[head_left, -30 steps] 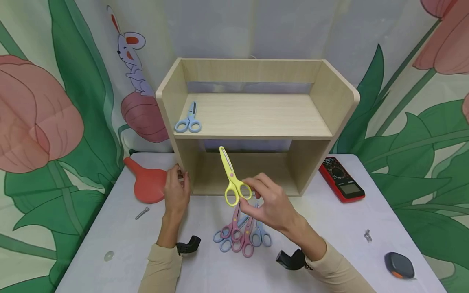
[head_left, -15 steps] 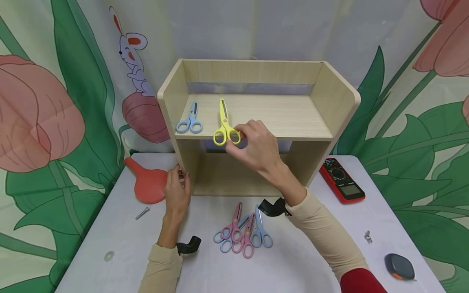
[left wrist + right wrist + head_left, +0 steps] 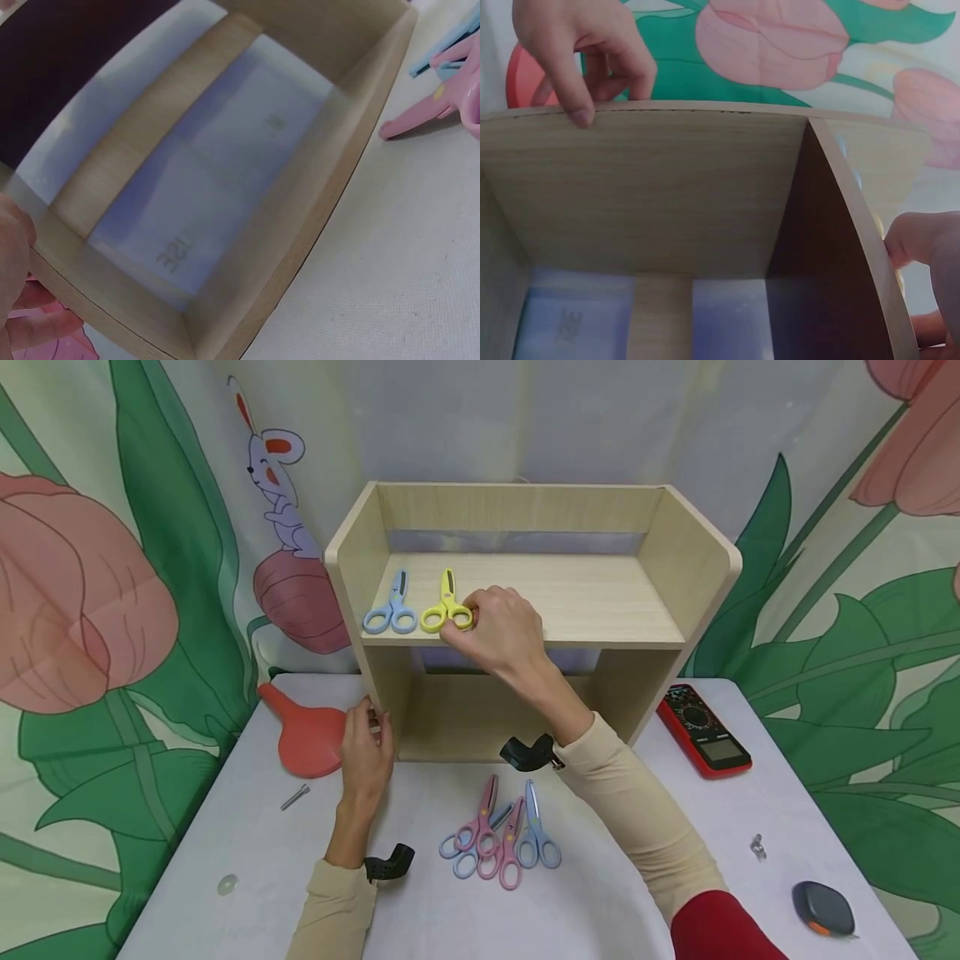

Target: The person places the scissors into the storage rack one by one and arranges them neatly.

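My right hand (image 3: 501, 627) pinches yellow scissors (image 3: 447, 607) by their right handle loop, at the upper board of the small wooden shelf (image 3: 585, 593). The blades point to the back. Just left of them lie blue scissors (image 3: 394, 608), also blades backward. My left hand (image 3: 365, 756) grips the front edge of the shelf's left side panel low down, thumb on the inner face in the right wrist view. On the table before the shelf is a loose pile of pink scissors (image 3: 480, 833) and blue scissors (image 3: 536, 839).
A red paddle-shaped thing (image 3: 309, 739) lies left of the shelf, with a metal bolt (image 3: 296, 797) and a pale disc (image 3: 227, 884) nearer. To the right are a red multimeter (image 3: 703, 731), a small metal piece (image 3: 758, 847) and a grey tape measure (image 3: 823, 907).
My right hand has carried the yellow scissors from above the pile up and leftward to the upper board, beside the blue pair. My left hand has kept its grip on the side panel.
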### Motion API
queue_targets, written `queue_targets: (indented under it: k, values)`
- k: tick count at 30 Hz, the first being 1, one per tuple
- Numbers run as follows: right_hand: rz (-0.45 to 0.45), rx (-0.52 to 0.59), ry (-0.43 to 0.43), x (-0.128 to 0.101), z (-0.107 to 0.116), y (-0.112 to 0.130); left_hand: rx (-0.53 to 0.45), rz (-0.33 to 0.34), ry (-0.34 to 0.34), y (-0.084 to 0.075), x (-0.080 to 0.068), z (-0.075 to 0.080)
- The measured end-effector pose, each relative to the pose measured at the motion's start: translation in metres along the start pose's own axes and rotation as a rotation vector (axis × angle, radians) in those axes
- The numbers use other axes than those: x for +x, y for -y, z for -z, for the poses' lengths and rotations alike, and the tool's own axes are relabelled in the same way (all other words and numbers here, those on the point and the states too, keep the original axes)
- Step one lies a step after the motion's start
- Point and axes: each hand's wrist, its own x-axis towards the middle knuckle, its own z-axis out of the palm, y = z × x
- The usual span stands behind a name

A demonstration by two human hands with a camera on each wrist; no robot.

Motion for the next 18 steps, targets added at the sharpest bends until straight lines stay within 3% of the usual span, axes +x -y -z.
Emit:
queue_targets:
  k: [8,18]
  values:
    - [-0.013,0.035,0.095,0.0033,0.0015,0.0019,-0.012,0.0,-0.013,0.0005,0.0002,-0.0009]
    - [0.014,0.047,0.089,0.0015,0.0015,0.0001,-0.01,-0.012,-0.014,0.0018,0.0001,-0.0024]
